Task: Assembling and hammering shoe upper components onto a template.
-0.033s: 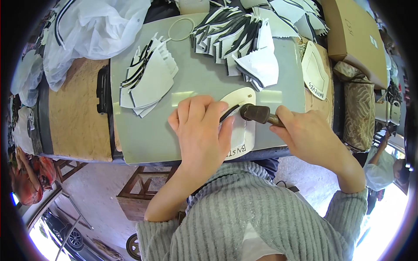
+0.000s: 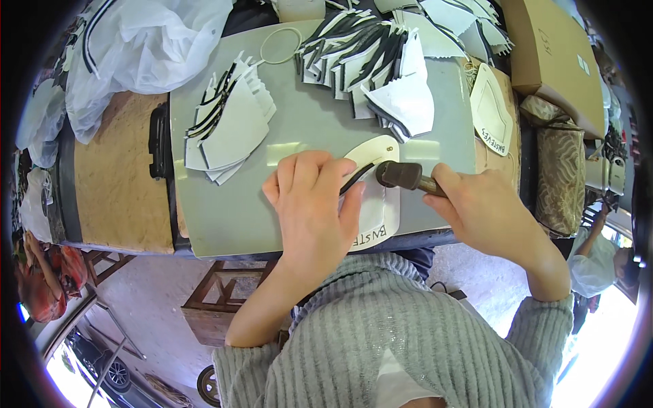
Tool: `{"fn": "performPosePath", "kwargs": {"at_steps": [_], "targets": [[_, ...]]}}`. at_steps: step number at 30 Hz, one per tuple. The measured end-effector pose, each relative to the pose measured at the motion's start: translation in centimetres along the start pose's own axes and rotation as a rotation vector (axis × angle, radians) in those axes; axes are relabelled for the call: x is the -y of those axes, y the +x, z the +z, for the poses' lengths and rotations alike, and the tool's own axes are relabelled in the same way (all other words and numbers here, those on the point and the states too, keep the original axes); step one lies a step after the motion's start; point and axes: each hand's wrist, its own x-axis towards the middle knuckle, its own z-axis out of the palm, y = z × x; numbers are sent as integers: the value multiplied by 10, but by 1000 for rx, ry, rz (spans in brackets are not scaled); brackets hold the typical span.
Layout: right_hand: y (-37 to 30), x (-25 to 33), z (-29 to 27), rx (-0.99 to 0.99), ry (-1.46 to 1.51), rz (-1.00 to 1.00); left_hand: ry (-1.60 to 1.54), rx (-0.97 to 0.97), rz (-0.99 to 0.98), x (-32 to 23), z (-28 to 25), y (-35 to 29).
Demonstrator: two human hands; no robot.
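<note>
My right hand (image 2: 486,211) is closed round the wooden handle of a hammer (image 2: 407,176) with a dark, blocky head. Its round face rests on or just over a white piece with black edging (image 2: 358,178). That piece lies on a cream, curved template (image 2: 378,228) with a small hole at its far end and lettering at its near end. My left hand (image 2: 309,204) lies over the left part of both, fingers bent and thumb apart. It covers much of the white piece. Further off, a fanned stack of similar white pieces (image 2: 238,132) lies to the left.
A larger heap of black-edged white pieces (image 2: 367,61) lies at the back of the grey board (image 2: 224,217). Behind them is a cream ring (image 2: 281,45). Another template (image 2: 491,112), a cardboard box (image 2: 554,61) and a patterned pouch (image 2: 560,170) stand right; a white plastic bag (image 2: 153,47) left.
The board and the pieces on it sit very slightly further left in view. Both hands and the hammer keep nearly the same place.
</note>
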Motion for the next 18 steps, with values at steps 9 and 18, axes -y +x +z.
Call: {"fn": "performPosePath", "kwargs": {"at_steps": [9,18], "targets": [[6,-11,-10,46,52,-46,5,94,23,-8,1,16],[4,-10,-4,40,97,-12,61,-18,191,-6,8,7]]}}
